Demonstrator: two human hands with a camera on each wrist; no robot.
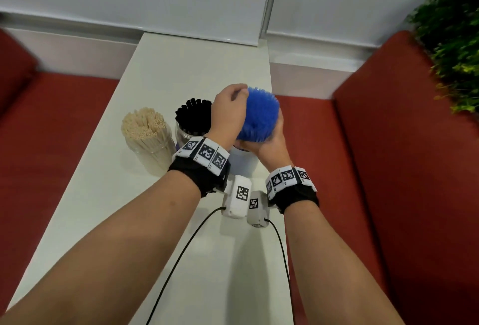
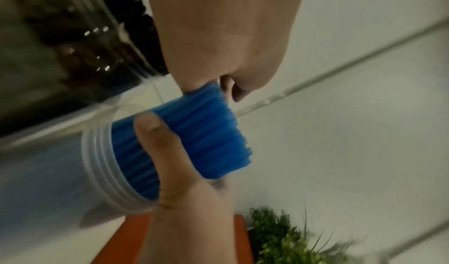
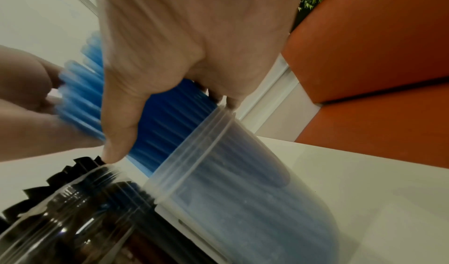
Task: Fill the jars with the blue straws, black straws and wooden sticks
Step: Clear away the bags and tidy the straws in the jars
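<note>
Over the third jar (image 3: 243, 201), beside the black straws (image 1: 194, 114), both hands clasp the blue straws (image 1: 259, 114): right hand (image 1: 272, 143) wrapped low, left hand (image 1: 228, 112) cupping the tops. They should squeeze evenly and settle it straight down.

Soft even light, blurred wrist views
</note>
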